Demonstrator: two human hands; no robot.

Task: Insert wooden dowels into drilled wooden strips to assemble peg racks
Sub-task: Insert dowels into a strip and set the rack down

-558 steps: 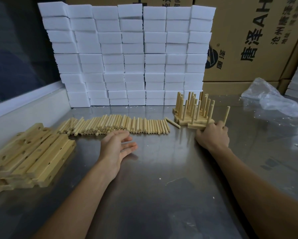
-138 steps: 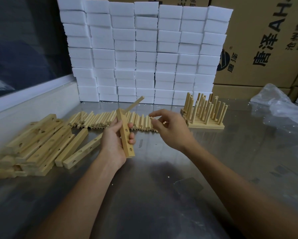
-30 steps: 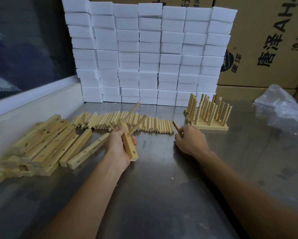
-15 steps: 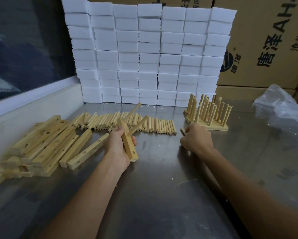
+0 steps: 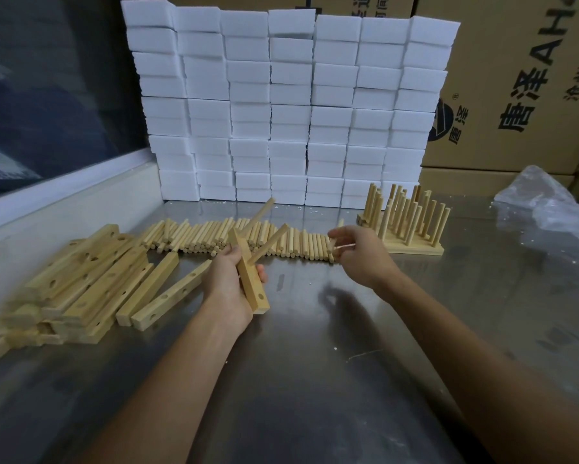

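Observation:
My left hand [image 5: 227, 279] grips a drilled wooden strip [image 5: 250, 283], held on end above the metal table [image 5: 314, 380]. Two dowels [image 5: 270, 244] stick out of the strip, slanting up and to the right; one open hole shows near its lower end. My right hand [image 5: 361, 254] hovers just right of the strip and pinches a single dowel [image 5: 333, 245] between thumb and fingers. A long row of loose dowels [image 5: 214, 236] lies behind both hands. Finished peg racks [image 5: 407, 222] stand at the right.
A pile of drilled strips [image 5: 80, 283] lies at the left, two of them loose beside my left hand. White foam blocks [image 5: 288, 105] form a wall at the back. Cardboard boxes [image 5: 515, 78] and a crumpled plastic bag [image 5: 545, 209] are at the right.
My right hand has lifted off the table with a dowel from the row's right end and moved left toward the strip. My left hand keeps the strip where it was.

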